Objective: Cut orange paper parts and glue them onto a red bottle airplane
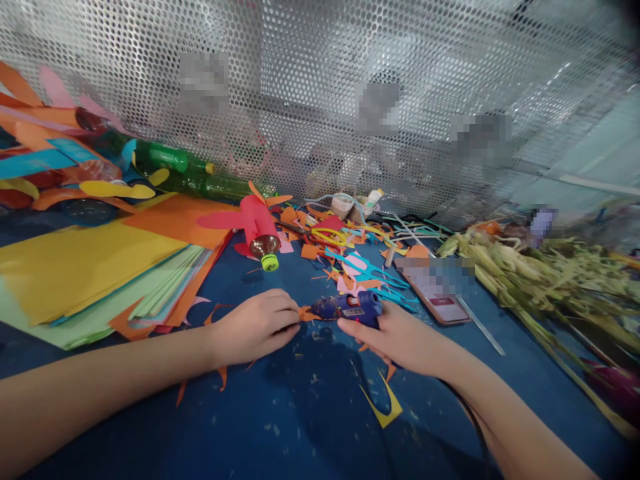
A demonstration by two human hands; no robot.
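My right hand is closed around a blue glue gun, whose nozzle points left toward a small orange paper piece. My left hand rests on the blue table with its fingers pinched on that orange piece, right at the nozzle tip. Just beyond the hands lies a bottle wrapped in red paper with a green cap.
A stack of yellow, green and orange paper sheets lies at the left. Green bottles and paper-covered crafts stand at the back left. Paper scraps, a phone and dried plant stalks fill the right. A perforated metal screen closes the back.
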